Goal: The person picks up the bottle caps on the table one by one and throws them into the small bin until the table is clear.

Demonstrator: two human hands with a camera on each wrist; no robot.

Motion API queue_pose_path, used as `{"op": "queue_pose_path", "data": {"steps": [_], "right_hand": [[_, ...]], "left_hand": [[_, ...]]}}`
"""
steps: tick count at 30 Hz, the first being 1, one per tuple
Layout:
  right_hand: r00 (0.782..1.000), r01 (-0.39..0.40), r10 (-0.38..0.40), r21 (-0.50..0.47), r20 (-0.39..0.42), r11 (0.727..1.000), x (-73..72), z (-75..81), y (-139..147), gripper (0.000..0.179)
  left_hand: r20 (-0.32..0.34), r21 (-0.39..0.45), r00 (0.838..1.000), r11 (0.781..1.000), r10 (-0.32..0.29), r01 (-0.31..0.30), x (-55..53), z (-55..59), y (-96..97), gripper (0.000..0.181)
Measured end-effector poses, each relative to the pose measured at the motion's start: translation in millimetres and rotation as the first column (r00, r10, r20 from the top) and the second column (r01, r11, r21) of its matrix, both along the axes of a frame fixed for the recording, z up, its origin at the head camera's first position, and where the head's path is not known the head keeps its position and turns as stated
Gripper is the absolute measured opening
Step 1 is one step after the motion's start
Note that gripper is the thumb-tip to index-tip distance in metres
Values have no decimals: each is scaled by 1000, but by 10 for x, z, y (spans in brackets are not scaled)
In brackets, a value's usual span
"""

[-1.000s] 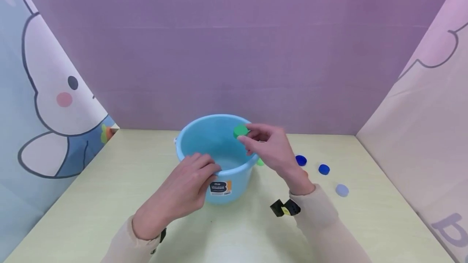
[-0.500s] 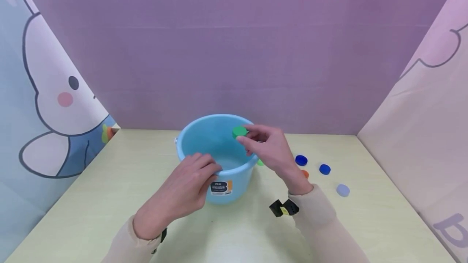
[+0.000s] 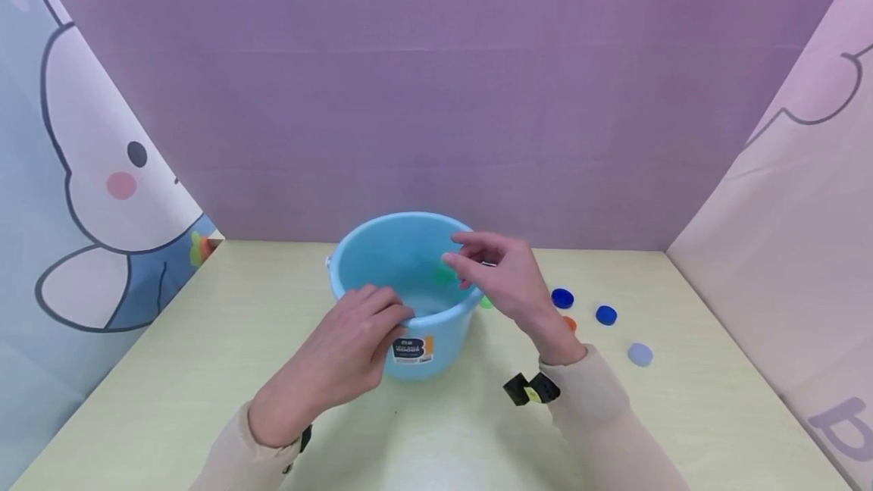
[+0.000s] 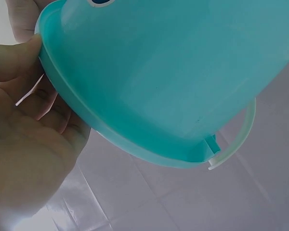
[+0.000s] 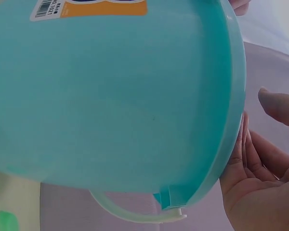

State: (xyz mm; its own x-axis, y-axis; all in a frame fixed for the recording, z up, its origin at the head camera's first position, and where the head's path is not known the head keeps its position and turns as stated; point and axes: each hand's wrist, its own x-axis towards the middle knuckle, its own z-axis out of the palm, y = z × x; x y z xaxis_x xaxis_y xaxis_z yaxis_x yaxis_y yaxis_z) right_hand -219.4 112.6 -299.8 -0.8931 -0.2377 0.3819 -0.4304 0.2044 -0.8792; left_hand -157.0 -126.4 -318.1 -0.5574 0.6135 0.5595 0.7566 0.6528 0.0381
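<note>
Green cap [image 3: 445, 275], blurred, shows inside the blue bucket [image 3: 446, 343] just below the right hand [image 3: 501, 271], whose thumb and fingers stand parted; to its left, the left hand [image 3: 358, 339] clasps the bucket; farther right lies a dark-blue cap [image 3: 562, 298].

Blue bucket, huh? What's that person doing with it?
A person's left hand grips the near rim of the blue bucket. The right hand is at the bucket's right side, its thumb and fingers apart and holding nothing. A blurred green cap shows inside the bucket, below those fingertips. Two dark blue caps, a pale blue cap, an orange cap and a light green cap are outside it.
</note>
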Motion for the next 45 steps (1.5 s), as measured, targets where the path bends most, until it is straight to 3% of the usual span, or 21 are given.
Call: {"op": "queue_pose_path", "data": {"steps": [26,45], "right_hand": [[996,62,-63,-14,-68,998,118,8,240,34],[979,192,-188,44,-74,980,121,-48,495,34]], "left_hand": [[3,7,1000,1000,4,-4,1,-7,7,23],[2,11,1000,1000,4,-4,6,-4,10,23]]}}
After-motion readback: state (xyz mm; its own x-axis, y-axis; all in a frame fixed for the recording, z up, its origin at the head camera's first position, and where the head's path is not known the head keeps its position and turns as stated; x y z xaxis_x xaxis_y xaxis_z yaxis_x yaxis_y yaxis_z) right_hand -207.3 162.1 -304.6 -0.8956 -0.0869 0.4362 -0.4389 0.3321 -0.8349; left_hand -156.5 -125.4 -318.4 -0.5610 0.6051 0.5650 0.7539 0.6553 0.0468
